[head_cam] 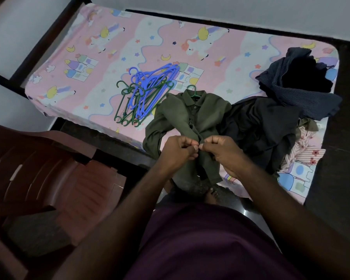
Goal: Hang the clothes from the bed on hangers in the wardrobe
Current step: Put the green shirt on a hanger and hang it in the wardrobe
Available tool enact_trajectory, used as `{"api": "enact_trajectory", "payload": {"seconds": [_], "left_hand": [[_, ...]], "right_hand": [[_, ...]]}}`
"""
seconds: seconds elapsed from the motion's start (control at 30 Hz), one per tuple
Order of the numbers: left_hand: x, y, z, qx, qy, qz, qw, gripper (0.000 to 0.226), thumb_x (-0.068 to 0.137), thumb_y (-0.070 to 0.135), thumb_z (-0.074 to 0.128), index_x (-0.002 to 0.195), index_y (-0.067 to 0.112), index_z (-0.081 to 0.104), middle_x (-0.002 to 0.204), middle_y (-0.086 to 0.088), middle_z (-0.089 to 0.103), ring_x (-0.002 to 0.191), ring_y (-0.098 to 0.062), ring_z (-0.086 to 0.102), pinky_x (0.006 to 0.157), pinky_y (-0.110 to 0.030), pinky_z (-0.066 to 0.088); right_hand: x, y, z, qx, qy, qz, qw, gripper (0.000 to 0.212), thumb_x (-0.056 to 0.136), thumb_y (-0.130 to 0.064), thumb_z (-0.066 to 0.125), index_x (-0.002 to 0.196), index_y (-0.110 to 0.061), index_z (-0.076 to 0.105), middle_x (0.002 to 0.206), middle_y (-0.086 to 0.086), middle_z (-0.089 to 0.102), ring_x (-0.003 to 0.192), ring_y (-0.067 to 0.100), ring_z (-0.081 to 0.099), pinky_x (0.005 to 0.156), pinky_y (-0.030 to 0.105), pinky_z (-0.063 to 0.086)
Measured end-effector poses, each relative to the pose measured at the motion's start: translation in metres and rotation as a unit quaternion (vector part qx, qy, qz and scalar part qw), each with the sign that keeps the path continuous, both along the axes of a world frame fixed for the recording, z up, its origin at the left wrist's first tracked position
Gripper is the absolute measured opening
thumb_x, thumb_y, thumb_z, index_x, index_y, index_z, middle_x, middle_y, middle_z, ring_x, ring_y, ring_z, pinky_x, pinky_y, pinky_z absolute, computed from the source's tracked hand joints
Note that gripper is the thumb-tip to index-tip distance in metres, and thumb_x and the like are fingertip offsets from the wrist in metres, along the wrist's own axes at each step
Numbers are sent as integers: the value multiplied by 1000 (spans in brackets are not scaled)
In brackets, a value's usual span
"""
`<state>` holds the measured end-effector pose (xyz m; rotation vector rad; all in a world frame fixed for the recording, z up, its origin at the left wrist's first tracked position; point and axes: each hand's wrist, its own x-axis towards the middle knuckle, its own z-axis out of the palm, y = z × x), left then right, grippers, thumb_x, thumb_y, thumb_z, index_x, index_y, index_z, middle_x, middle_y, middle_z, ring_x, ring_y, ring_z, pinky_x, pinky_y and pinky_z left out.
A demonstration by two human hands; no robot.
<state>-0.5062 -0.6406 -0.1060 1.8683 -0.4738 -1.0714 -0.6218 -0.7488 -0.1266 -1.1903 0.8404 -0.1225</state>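
Left hand: the left hand [178,150] has its fingers curled, its grip pinching the front opening of the olive-green collared shirt [190,116] between thumb and forefinger.
Right hand: the right hand [220,152] is clenched the same way, pinching the shirt front just beside the left hand's fingertips, almost touching them.
Shirt: it lies face up on the near edge of the bed with the pink unicorn-print sheet [89,57], collar away from the person and hem hanging over the edge.
Hanger in shirt: the dark green plastic hook [193,90] sticks out of the collar.
Spare hangers: a loose pile of blue and green plastic hangers [146,91] lies on the sheet, just left of the shirt's shoulder.
Other clothes: a heap of dark garments [271,122] sits right of the shirt, touching it, with a navy pinstriped piece [297,85] on top and a pink striped floral cloth [305,152] at the bed's near corner.
Chair: a brown plastic chair [49,168] stands at the lower left, beside the bed.
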Motion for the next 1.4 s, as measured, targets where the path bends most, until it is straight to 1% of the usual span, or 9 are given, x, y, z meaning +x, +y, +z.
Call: {"api": "enact_trajectory", "payload": {"seconds": [0.23,0.33,0.57,0.7,0.8,0.93,1.1,1.23,1.4], "left_hand": [[0,0,-2,15,-14,13,1000,9,91,-1,63,85,6,64,72,-7,66,55,-5,64,62,-21,56],[0,0,-3,17,-38,11,999,6,89,-1,64,88,4,68,71,-6,65,58,-8,60,60,-17,53],[1,-9,-2,34,17,16,999,9,90,-1,62,94,-6,68,73,-12,64,62,-14,59,65,-21,54],[0,-14,-5,24,32,37,999,21,86,17,72,86,-4,72,77,-18,69,71,-21,62,76,-35,56],[1,-18,-9,29,15,43,999,10,85,11,73,77,6,71,76,-14,68,72,-23,62,79,-40,56],[0,-22,-14,34,21,53,998,12,89,2,65,78,6,64,70,-8,62,63,-14,60,66,-27,56],[-5,-22,-19,0,118,111,987,8,92,1,60,86,4,63,79,-11,64,65,-11,63,61,-21,55],[-5,-21,-23,-22,159,108,981,16,89,-1,63,104,-5,63,91,-17,65,86,-25,61,79,-34,53],[-3,-20,-21,-47,117,84,989,22,87,3,67,106,-6,61,93,-20,59,84,-25,56,68,-29,49]], "right_hand": [[-3,0,3,-42,9,33,999,6,88,-6,68,86,-1,69,69,6,59,60,10,49,55,21,41],[-5,-2,8,13,6,40,999,14,95,-8,60,94,4,66,73,9,61,61,10,59,59,25,56],[-7,-6,11,28,5,48,998,8,95,-1,58,90,2,62,73,14,65,59,16,68,62,33,62],[-3,-3,9,-65,20,36,997,9,92,-4,64,90,5,63,69,15,66,55,15,65,56,30,60],[1,-1,4,-178,54,46,981,10,88,-3,67,80,-6,64,65,12,68,55,21,67,57,37,60],[2,-2,-5,-293,80,67,950,25,82,-9,70,68,-26,60,59,2,66,52,18,63,57,34,53],[-2,-4,1,-111,28,-2,993,12,88,-4,66,76,-8,63,58,4,62,48,8,52,47,20,42],[-5,-11,5,119,-13,-8,993,12,93,-10,62,81,-10,61,62,2,59,49,10,56,46,19,46],[-2,-15,1,143,-31,-10,989,13,94,-11,59,82,-12,60,65,2,56,52,12,55,47,20,46]]}}
